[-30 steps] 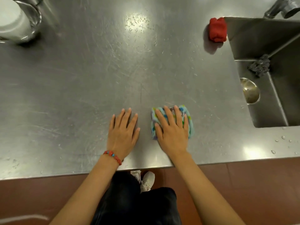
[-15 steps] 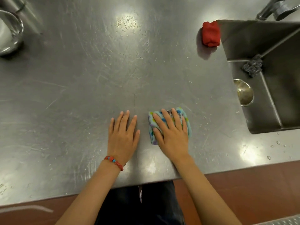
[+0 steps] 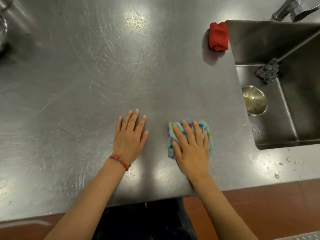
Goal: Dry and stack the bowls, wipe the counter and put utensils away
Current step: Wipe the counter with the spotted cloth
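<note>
Flat right hand (image 3: 192, 149) presses cloth (image 3: 207, 129), shifted right, away from flat left hand (image 3: 129, 137).

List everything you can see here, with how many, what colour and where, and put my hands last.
counter: one, steel, fills most of the view
wiping cloth: one, blue-green patterned, near front edge, under the right hand
red cloth: one, red, bunched, by the sink's far left corner
sink: one, steel, right side
scourer: one, dark grey, inside the sink
small bowl: one, steel, inside the sink
tap: one, chrome, top right
droplets: several, clear, in front of the sink
floor: red-brown, below the counter
bracelet: one, red beaded, left wrist
left hand: flat on the counter
right hand: flat on the wiping cloth
</note>
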Available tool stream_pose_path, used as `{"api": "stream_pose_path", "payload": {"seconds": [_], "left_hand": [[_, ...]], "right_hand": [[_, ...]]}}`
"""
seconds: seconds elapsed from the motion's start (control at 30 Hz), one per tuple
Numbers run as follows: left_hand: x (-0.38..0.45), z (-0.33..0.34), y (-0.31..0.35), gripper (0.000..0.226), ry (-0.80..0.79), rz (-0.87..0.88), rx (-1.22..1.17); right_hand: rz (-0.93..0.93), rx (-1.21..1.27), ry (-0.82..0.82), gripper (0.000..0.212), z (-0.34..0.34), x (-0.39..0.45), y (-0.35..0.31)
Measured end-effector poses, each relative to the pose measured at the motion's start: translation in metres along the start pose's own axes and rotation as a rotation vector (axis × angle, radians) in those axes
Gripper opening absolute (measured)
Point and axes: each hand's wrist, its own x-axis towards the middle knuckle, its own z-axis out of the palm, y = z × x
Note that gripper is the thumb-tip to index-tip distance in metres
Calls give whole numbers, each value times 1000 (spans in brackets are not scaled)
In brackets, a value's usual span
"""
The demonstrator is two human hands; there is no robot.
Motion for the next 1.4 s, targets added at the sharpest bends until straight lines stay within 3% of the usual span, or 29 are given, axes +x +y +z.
{"api": "stream_pose_path", "payload": {"seconds": [0.13,0.3,0.53,0.67,0.8,0.87,1.03,1.3,1.4], "left_hand": [[0,1,4,46,-5,-12,8],[3,-2,20,46,19,-6,-6],[3,15,61,40,11,134,-20],[1,22,64,40,-18,130,-25],[1,20,62,45,-37,136,-46],[1,19,65,45,-38,132,-52],[5,17,73,42,-34,86,-79],[39,18,87,44,-7,57,-75],[49,18,92,44,-8,13,-70]], "right_hand": [[-86,-9,-56,46,-6,17,30],[180,-4,-15,47,-13,89,59],[7,-46,-28,50,-4,-67,23],[-121,-80,-77,48,-11,-80,47],[350,-16,-2,52,-29,-56,96],[430,-31,26,53,-26,-59,90],[102,-73,-9,47,-18,-81,74],[248,-28,13,47,-31,53,135],[232,-51,13,46,-29,67,136]]}}
